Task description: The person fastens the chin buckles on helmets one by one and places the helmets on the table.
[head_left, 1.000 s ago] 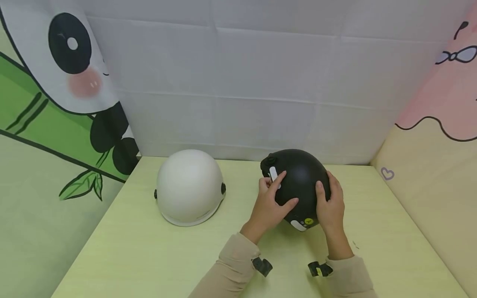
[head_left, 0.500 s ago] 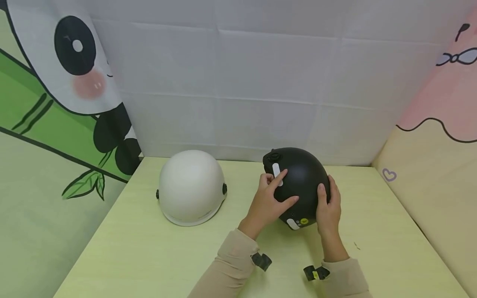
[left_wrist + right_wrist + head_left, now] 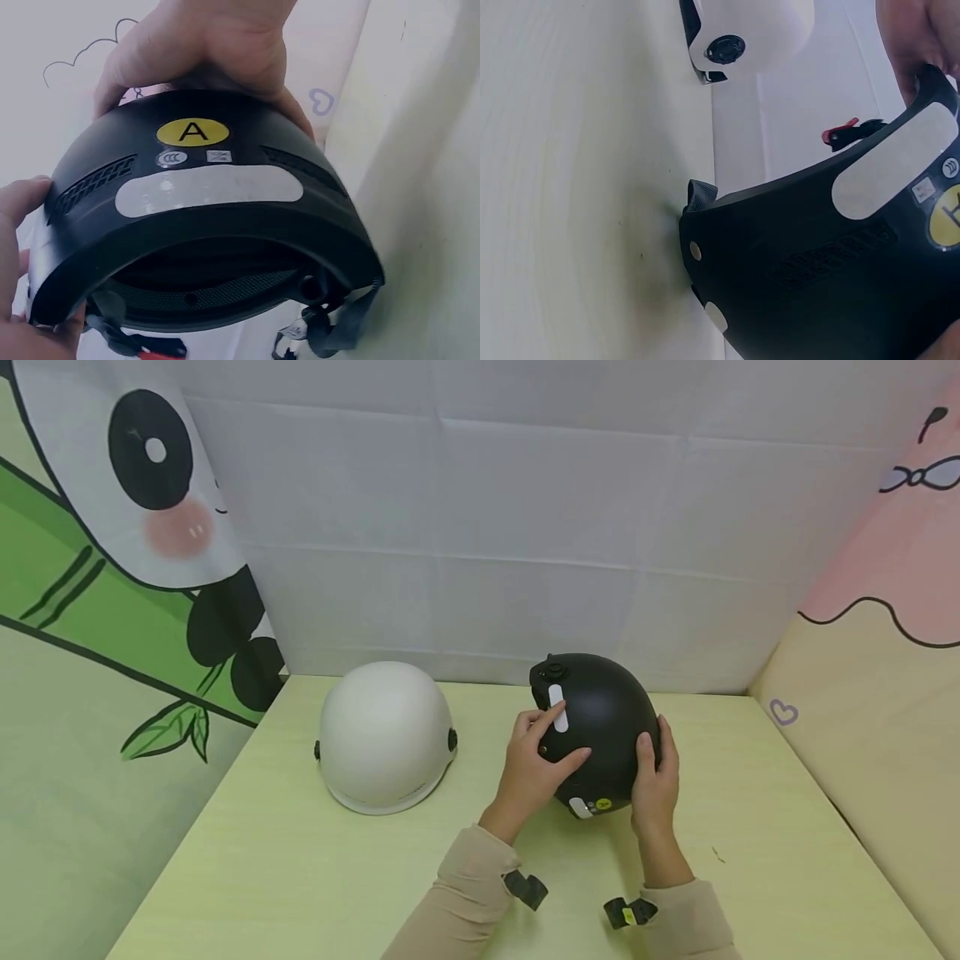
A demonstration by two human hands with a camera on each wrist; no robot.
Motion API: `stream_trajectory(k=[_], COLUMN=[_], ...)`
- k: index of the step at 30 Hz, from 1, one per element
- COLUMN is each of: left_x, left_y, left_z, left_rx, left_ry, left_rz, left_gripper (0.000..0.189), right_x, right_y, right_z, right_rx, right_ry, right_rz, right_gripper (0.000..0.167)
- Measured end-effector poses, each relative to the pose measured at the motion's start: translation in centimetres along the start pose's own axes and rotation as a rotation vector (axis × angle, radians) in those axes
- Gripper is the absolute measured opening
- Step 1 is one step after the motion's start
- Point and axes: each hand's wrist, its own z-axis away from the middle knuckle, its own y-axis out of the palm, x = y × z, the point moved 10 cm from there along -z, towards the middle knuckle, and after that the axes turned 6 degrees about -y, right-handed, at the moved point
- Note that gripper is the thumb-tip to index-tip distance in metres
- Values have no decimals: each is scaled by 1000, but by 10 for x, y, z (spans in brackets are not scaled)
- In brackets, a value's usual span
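A matte black helmet (image 3: 611,718), tilted, is held between both hands at the back right of the table. My left hand (image 3: 528,768) grips its left edge: the thumb lies on the shell, and a finger reaches over a white strip (image 3: 557,714). Around the right side curls my right hand (image 3: 656,789), thumb on top. In the left wrist view, a yellow oval sticker (image 3: 193,133) marked "A" sits above a white strip and the rim, and a buckle with a red part (image 3: 161,349) hangs below. A strap loop (image 3: 701,193) is close to the tabletop in the right wrist view.
A white helmet (image 3: 386,735) stands dome-up on the pale table (image 3: 360,885), left of the black one. Behind rises a white cloth backdrop (image 3: 480,527). Cartoon-printed panels flank the table, a panda (image 3: 176,468) at left and a pink figure (image 3: 892,543) at right.
The black helmet has turned slightly between the hands, its yellow sticker shifting left. Both hands have moved a little left with it. The white helmet stays put on the table.
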Motion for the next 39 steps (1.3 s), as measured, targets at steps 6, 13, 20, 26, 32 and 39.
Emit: stream_trajectory(k=[6,13,20,26,32,39], left_x=[10,12,3,0,3,2], left_y=[-2,2,8,14,18,12], left_z=[0,0,4,7,10,11], left_rx=[-49,-22,4,9,20,-33], left_ry=[3,-24,50,112,110,99], left_rz=[79,112,91,111,133,134], left_gripper=[64,63,43,34,34,32], right_x=[-1,12,45,48,39,43], right_y=[1,3,15,29,36,40], right_z=[0,-9,-32,-39,-35,-37], right_rx=[-10,147,288,338,343,336], right_ry=[-34,-93,-199,-235,-238,-270], right_rz=[9,187,325,359,360,341], right_gripper=[58,61,63,63,60,57])
